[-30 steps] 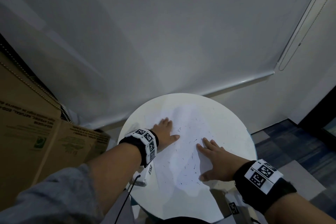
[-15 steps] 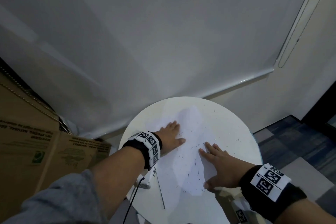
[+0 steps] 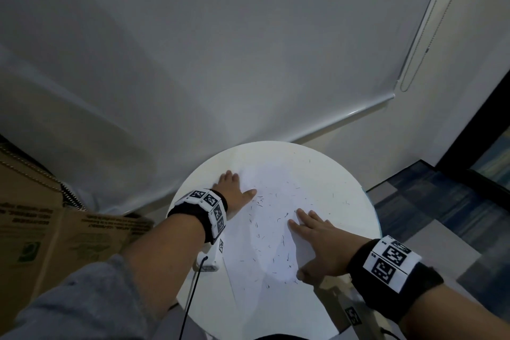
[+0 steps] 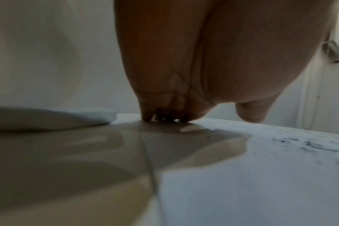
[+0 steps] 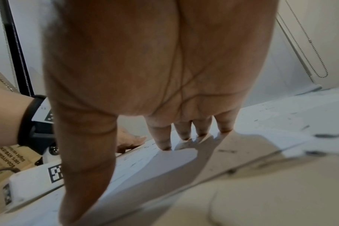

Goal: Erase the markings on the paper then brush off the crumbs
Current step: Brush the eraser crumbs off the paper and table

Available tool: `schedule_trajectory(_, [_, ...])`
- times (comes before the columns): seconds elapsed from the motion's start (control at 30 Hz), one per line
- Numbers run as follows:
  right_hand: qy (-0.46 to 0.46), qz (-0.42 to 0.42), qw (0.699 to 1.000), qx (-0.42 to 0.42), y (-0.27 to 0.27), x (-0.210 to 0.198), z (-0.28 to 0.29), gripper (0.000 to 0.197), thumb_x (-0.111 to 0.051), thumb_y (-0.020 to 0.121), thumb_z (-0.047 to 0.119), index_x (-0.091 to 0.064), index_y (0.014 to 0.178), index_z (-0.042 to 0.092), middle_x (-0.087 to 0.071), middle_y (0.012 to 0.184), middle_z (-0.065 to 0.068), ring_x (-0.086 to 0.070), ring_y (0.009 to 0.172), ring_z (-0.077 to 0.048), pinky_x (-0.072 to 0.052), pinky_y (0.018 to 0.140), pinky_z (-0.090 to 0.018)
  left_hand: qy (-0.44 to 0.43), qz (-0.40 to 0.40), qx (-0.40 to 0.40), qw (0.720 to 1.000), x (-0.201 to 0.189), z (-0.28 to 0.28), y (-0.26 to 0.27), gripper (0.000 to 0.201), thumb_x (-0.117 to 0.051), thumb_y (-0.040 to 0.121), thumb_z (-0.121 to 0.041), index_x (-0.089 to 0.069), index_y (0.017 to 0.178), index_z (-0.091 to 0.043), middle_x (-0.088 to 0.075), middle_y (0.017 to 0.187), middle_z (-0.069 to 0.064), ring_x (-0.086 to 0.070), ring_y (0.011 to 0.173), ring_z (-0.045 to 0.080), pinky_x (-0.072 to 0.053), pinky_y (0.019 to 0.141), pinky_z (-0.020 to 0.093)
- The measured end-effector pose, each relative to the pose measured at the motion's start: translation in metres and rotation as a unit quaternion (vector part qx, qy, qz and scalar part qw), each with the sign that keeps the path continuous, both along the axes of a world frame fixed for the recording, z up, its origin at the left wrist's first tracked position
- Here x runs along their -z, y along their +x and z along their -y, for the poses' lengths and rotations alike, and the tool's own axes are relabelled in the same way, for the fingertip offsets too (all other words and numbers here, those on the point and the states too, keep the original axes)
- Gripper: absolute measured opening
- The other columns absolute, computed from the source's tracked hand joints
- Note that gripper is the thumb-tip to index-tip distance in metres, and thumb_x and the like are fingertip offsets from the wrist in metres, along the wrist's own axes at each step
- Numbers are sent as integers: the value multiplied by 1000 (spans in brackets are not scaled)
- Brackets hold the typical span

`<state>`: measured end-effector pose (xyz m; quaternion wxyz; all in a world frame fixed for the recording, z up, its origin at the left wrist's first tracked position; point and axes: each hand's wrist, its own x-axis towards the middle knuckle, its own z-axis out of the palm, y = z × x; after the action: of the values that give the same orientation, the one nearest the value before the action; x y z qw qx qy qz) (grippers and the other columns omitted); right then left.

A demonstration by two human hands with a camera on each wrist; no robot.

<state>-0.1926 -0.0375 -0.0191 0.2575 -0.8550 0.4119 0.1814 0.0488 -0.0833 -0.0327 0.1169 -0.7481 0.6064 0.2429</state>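
Note:
A white sheet of paper lies on a round white table, strewn with several thin dark eraser crumbs. My left hand lies flat on the paper's left edge, fingers straight, thumb out to the right. Flat on the paper's right side is my right hand, its fingers spread and touching the sheet among the crumbs. In the left wrist view the left fingertips press down on the surface. Neither hand holds anything.
Brown cardboard boxes stand to the left of the table. A white roller blind hangs behind it, with a bead chain at the right. A white device with a black cable sits at the table's left edge. Blue carpet tiles lie right.
My right hand has slid a little across the paper among the crumbs, and crumbs now lie further out on the table's right part. The left hand stays flat on the paper.

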Motion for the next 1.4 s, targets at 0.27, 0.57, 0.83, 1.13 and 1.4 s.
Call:
schedule_trajectory(0.27, [-8, -7, 1000, -4, 1, -1, -1, 104, -64, 80, 55, 5, 152, 25, 19, 158, 1, 17, 145, -22, 1, 118, -42, -32, -106, 151, 982, -9, -13, -19, 68, -32, 105, -40, 5, 155, -13, 12, 163, 4, 11, 150, 17, 2, 119, 34])
schedule_trajectory(0.57, [-8, -13, 1000, -9, 2, -1, 0, 104, -64, 80, 55, 5, 152, 25, 20, 158, 0, 16, 145, -21, 0, 118, -41, 16, 36, -28, 999, 4, -9, 6, 91, -27, 97, -63, 9, 153, -1, 16, 161, 17, 9, 150, 30, -6, 121, 44])
schedule_trajectory(0.83, [-5, -22, 1000, -9, 3, -7, -2, 102, -63, 82, 53, 5, 152, 23, 19, 158, -1, 15, 146, -23, -2, 118, -41, 37, -45, 204, 977, -4, -28, -43, 78, -29, 103, -50, 12, 153, -9, 17, 162, 8, 11, 150, 21, -1, 121, 40])
schedule_trajectory(1.13, [-3, -25, 1000, -9, 3, -13, -1, 96, -61, 85, 51, -1, 152, 21, 12, 159, 0, 9, 147, -21, -9, 118, -40, 33, 2, 150, 988, -20, -51, -8, 98, -50, 96, -51, 14, 153, -5, 19, 161, 11, 12, 150, 24, -1, 121, 40])
schedule_trajectory(1.4, [-67, -5, 987, -149, 49, -16, -26, 98, -47, 86, 65, 5, 152, 14, 16, 158, -3, 13, 146, -21, 4, 117, -38, 55, 46, 126, 989, -10, -68, 14, 120, -69, 81, -55, 13, 152, -4, 17, 161, 12, 10, 150, 24, -5, 122, 39])
